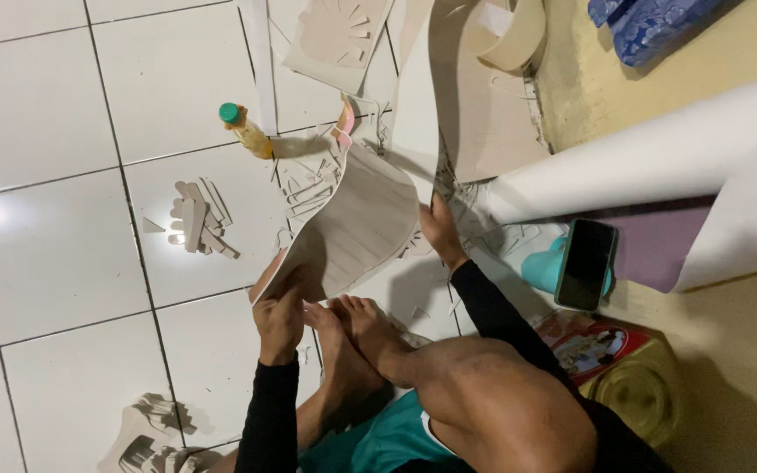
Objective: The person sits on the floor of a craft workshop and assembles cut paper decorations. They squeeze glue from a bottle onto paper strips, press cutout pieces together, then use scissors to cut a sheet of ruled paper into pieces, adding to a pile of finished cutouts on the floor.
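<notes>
Left hand point(279, 320) is clamped on the lower corner of a curved beige sheet point(361, 223), fingers wrapped round its edge, black sleeve running down the forearm. Right hand point(441, 229) pinches the sheet's opposite edge, up by the right side, so the sheet bows between the two hands, lifted off the white tiled floor point(45, 131) with its faint ruled lines facing up. Just below the hands, bare feet point(357, 328) cross on the tiles, and a bent knee point(492, 394) fills the lower middle above teal shorts point(378, 442). Out to the left of the sheet, a small heap of cut beige strips point(199, 219) lies on a tile, well apart from the hands. Above that, a yellow bottle with a green cap point(245, 130) stands tilted on the floor, and just beside the sheet's top edge a litter of thin offcuts point(308, 184) spreads out. Further up, another beige piece with fan-shaped cut-outs point(339, 35) rests flat. To the right, a dark phone point(586, 264) leans on a teal object point(543, 267), near a big white roll point(641, 153). Bottom left corner, more cut scraps point(146, 438) pile up.
</notes>
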A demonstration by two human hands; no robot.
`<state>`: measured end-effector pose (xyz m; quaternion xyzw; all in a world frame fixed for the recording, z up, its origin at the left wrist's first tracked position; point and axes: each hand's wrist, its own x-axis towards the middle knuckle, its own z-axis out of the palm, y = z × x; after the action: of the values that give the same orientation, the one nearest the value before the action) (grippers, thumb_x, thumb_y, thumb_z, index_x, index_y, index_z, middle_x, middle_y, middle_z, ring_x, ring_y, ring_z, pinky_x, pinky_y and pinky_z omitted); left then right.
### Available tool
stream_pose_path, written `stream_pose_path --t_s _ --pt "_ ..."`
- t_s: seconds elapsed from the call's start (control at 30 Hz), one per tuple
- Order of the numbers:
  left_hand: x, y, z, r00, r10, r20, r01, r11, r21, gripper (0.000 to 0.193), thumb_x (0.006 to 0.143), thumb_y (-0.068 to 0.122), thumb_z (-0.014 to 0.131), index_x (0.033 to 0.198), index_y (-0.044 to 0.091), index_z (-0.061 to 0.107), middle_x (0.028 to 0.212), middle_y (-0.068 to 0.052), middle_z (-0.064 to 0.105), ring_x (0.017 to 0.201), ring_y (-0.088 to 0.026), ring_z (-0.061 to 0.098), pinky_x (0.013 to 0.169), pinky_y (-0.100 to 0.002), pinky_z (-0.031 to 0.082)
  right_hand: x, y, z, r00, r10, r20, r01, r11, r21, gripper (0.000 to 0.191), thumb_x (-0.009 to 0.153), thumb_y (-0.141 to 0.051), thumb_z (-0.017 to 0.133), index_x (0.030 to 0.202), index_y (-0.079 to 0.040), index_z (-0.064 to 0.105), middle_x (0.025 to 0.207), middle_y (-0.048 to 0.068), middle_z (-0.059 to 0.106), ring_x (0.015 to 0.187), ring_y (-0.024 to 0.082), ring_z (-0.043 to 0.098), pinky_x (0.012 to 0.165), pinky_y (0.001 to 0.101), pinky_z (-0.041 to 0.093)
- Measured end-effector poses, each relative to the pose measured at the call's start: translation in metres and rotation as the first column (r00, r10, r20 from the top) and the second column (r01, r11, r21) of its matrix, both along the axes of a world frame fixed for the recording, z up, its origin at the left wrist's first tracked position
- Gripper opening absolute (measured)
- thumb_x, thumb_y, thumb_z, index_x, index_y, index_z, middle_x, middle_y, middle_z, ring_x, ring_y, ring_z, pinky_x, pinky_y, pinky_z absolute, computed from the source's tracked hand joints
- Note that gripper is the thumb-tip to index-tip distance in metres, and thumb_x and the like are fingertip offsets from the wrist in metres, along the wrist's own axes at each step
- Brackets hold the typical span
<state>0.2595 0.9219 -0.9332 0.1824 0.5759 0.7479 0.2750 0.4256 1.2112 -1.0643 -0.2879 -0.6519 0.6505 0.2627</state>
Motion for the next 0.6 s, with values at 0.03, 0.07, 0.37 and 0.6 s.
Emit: stream_pose_path --t_s 0.03,0.07,0.37,0.6 --pt "0.001 -0.001 -0.001 1.000 0.001 -0.003 -0.001 1.000 -0.002 0.053 0.087 -0.015 0.052 0.139 -0.008 0.059 0.125 -0.016 0.069 0.115 -0.020 0.064 0.103 -0.032 0.051 -0.002 0.001 0.009 0.999 -0.047 0.010 0.047 0.999 0.020 0.046 0.107 -0.025 0.058 0.142 0.004 0.054 0.128 0.010 0.068 0.114 0.013 0.062 0.099 0.0255 0.048" --pt "0.002 -0.002 -0.001 1.000 0.001 -0.005 -0.001 1.000 -0.005 0.053 0.088 -0.015 0.052 0.140 -0.008 0.059 0.126 -0.017 0.069 0.115 -0.020 0.064 0.103 -0.031 0.050 -0.004 0.000 0.018 0.990 -0.135 0.050 0.133 0.990 0.041 0.044 0.107 -0.027 0.062 0.137 0.005 0.057 0.123 0.012 0.068 0.109 0.014 0.061 0.095 0.0270 0.048" --pt "0.007 -0.001 0.007 0.998 -0.002 0.069 -0.004 0.996 0.093 0.056 0.086 -0.016 0.048 0.142 -0.009 0.055 0.133 -0.018 0.064 0.121 -0.023 0.064 0.105 -0.034 0.052 0.001 0.022 0.020 0.971 -0.225 0.074 0.235 0.956 -0.173 0.053 0.092 -0.042 0.072 0.124 -0.001 0.066 0.109 0.007 0.072 0.099 0.016 0.066 0.089 0.0280 0.053" --pt "0.010 0.000 0.012 0.997 -0.052 0.065 0.041 0.986 0.159 0.055 0.088 -0.016 0.050 0.143 -0.009 0.051 0.134 -0.017 0.064 0.122 -0.022 0.065 0.105 -0.034 0.054 0.024 0.063 0.022 0.758 -0.526 0.385 0.650 0.660 -0.377 0.079 0.086 -0.053 0.065 0.149 -0.009 0.043 0.147 0.009 0.047 0.125 0.023 0.047 0.100 0.0376 0.047"
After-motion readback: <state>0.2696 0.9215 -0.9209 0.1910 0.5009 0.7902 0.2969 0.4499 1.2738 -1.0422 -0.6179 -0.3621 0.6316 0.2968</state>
